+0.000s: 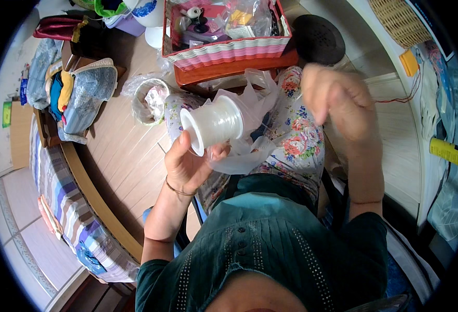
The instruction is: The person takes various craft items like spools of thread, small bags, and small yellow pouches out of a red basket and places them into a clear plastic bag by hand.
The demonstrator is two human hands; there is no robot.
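A large spool of clear thread (217, 125) lies tilted in my left hand (190, 164), whose thumb presses the white flange while the fingers curl beneath. Under and beside the spool, a crumpled translucent plastic bag (247, 158) rests on my lap over flowered trousers (296, 136). My right hand (338, 99) is raised to the right, well apart from the spool. It is blurred by motion, with the fingers curled in a pinch. Whatever it may hold is too fine to make out; a faint light line shows by the fingertips.
A pink-and-white striped basket (229, 58) of small supplies stands on a reddish wooden stool (187, 78) ahead. Left of my knees is a small lined bin (152, 104). A round dark stool (320, 39) is at the far right, a bed (67, 192) at the left.
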